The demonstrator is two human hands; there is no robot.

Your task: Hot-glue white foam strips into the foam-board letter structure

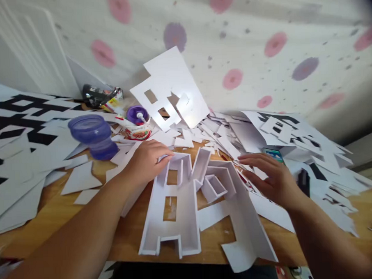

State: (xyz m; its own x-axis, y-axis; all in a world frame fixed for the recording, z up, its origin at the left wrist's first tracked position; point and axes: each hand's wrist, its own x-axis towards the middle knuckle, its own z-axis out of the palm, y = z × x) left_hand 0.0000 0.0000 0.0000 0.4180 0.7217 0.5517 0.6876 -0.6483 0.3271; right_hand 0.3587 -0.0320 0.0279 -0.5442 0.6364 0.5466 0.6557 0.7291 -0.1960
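A white foam-board character model (188,201) with raised walls lies flat on the wooden table (62,210) in front of me. My left hand (146,159) rests on its upper left corner, fingers curled over the wall. My right hand (272,179) hovers with fingers spread over the white scraps beside the model's right edge, holding nothing. A cut-out white board (174,90) leans against the wall behind.
A purple plastic jar (95,135) and a glue tub with purple cap (138,125) stand at the back left. A phone (273,154) lies among paper scraps (222,133). Printed black-and-white sheets (15,122) cover the left and right sides.
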